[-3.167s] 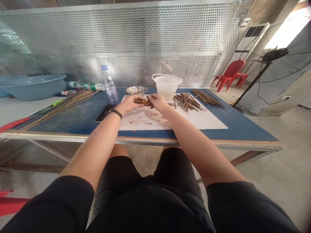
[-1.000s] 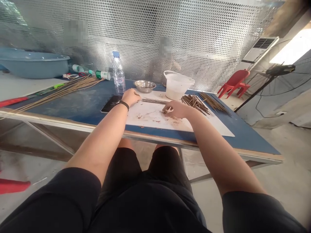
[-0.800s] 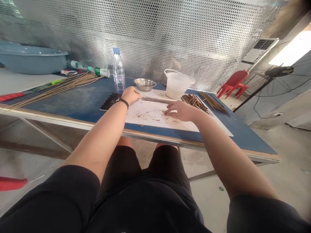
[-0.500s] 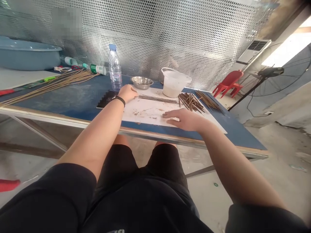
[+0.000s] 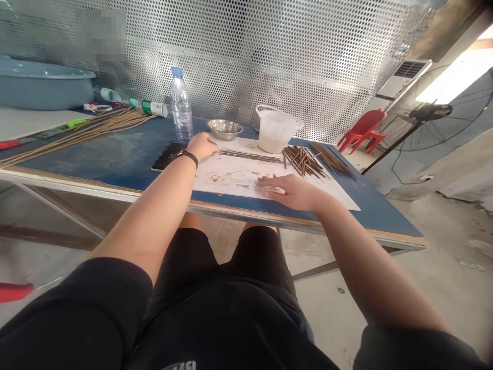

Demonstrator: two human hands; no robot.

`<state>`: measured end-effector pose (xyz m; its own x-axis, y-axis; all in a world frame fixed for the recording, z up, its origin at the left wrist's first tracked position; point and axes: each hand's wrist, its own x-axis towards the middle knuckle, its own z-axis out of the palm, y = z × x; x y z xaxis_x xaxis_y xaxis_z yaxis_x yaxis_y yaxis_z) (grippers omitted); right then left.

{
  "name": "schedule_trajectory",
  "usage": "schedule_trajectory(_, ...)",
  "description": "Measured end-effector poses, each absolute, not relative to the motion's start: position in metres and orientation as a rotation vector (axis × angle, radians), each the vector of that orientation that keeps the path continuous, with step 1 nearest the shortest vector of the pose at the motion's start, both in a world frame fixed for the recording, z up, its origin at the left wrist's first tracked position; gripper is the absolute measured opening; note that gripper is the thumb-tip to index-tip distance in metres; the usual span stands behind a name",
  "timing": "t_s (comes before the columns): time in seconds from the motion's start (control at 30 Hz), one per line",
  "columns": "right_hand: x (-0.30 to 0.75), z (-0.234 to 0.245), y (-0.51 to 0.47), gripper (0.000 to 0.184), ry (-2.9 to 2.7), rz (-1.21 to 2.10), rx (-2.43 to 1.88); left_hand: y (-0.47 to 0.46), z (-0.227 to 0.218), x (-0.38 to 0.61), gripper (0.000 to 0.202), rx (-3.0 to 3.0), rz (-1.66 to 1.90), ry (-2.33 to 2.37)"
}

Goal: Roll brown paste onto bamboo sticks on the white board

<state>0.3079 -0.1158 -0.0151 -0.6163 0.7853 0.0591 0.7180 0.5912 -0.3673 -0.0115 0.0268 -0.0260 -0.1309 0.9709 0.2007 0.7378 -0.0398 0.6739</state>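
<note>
My left hand (image 5: 203, 146), with a black band at the wrist, is at the left end of a row of thin brown sticks (image 5: 250, 155). Its fingers are curled in at the stick ends and partly hidden by the back of the hand. The sticks lie side by side across a white board (image 5: 227, 180) marked with brown smears. My right hand (image 5: 290, 190) rests palm down over the board's front part, fingers stretched out and a little blurred, holding nothing. A heap of short brown sticks (image 5: 304, 162) lies beyond it to the right.
Behind the board stand a white plastic bucket (image 5: 278, 133), a metal bowl (image 5: 225, 129) and a clear bottle (image 5: 181, 108). A dark phone-like slab (image 5: 165, 156) lies by my left wrist. Leftward are long sticks (image 5: 100, 128) and a blue basin (image 5: 42, 87). More sticks (image 5: 333, 158) lie right.
My right fingers have shifted slightly on the board and are blurred. My left hand and the row of sticks stay nearly where they were.
</note>
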Motion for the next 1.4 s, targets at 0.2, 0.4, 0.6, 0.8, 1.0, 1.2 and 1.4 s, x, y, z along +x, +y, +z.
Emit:
schedule_trajectory(0.2,0.276,-0.015,-0.088,0.040,-2.391,0.530,-1.294,0.025,-0.025,-0.014,0.014,1.826,0.942,1.875)
schedule_trajectory(0.4,0.258,-0.014,-0.026,0.059,-2.425,0.343,-1.435,0.025,-0.026,-0.013,0.017,1.819,0.930,1.909)
schedule_trajectory(0.6,0.263,-0.038,-0.036,0.063,-2.585,0.172,-1.293,0.029,-0.028,-0.013,0.016,1.811,0.942,1.901)
schedule_trajectory(0.8,0.229,-0.051,-0.074,0.120,-2.798,0.385,-1.063,0.033,-0.031,-0.013,0.013,1.835,0.967,1.916)
schedule_trajectory(1.0,0.162,-0.045,-0.049,0.118,-2.784,0.281,-1.153,0.033,-0.029,-0.017,0.010,1.840,0.944,1.933)
schedule_trajectory(1.2,0.177,-0.035,-0.004,0.099,-2.870,0.040,-1.143,0.030,-0.026,-0.020,0.011,1.851,0.913,1.923)
schedule_trajectory(1.4,0.251,-0.038,-0.027,0.105,-2.963,0.066,-1.003,0.031,-0.025,-0.017,0.018,1.867,0.882,1.939)
